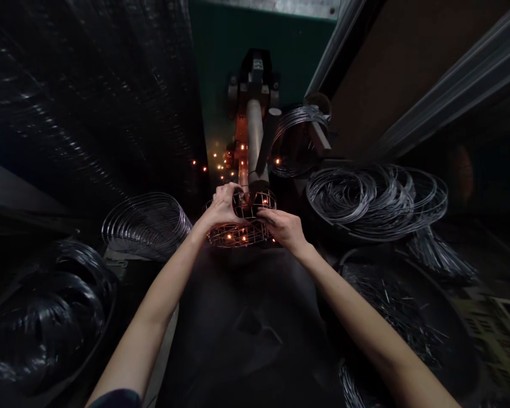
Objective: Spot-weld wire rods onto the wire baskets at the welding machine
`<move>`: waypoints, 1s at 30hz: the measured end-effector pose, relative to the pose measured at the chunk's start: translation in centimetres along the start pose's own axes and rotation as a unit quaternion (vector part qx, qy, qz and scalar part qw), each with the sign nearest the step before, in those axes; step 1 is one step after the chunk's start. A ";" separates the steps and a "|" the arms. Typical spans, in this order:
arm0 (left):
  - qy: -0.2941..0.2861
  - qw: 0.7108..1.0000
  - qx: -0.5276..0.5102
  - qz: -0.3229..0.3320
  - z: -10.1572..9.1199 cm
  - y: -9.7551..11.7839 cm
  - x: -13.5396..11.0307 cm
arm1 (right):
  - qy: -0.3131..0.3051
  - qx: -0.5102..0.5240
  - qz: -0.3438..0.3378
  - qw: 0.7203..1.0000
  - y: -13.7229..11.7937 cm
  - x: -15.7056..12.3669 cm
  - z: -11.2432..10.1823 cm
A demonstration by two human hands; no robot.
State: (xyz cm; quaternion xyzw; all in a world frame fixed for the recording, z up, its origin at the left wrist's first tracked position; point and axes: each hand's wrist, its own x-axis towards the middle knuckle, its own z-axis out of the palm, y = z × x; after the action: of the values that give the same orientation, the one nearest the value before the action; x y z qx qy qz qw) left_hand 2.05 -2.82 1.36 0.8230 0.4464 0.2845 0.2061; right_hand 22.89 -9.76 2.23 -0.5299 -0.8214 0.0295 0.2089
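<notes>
Straight ahead, a round wire basket (238, 233) sits at the end of a machine's thick metal arm (255, 141), with orange sparks flying around it. My left hand (224, 208) grips the basket's left side, thumb stretched across toward the middle. On the right side my right hand (284, 228) is closed at the wire frame, its fingertips pinched by the rim. Whether those fingertips also hold a loose piece of wire is too dark to tell. The welding tip inside the basket is partly hidden by wires and my hands.
Stacked wire rings (147, 224) stand at left, above a tub of dark coils (51, 323). At right, a basin is heaped with wire hoops (374, 198); below it, a round tub (454, 334) holds short wires. A wire coil (297, 136) hangs beside the machine.
</notes>
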 end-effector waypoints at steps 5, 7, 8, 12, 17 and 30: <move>0.012 0.999 -0.026 -0.020 -0.1 -0.7 1.3 | 0.059 0.042 0.042 0.996 0.7 1.3 0.6; 0.008 0.999 -0.029 -0.035 -0.3 -0.9 2.0 | 0.070 0.055 0.055 0.995 0.9 2.2 0.8; 0.004 0.999 -0.029 -0.041 -0.4 -1.0 2.4 | 0.070 0.060 0.059 0.994 1.0 2.6 0.9; -0.005 0.998 -0.024 -0.049 -0.7 -0.8 2.9 | 0.058 0.072 0.063 0.994 1.3 3.1 0.8; -0.002 0.993 -0.118 -0.029 -1.9 -2.1 2.4 | 0.067 0.082 0.037 0.994 3.0 4.9 -1.0; 0.063 0.990 0.044 -0.117 -2.1 -5.6 5.4 | -0.115 -0.062 -0.027 0.991 8.5 14.9 1.3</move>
State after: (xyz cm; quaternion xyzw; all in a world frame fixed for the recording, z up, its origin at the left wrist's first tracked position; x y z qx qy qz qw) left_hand -0.46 4.88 1.16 0.7541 0.5637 0.2894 0.1729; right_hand 24.45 7.33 3.43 -0.5127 -0.8541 0.0335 0.0809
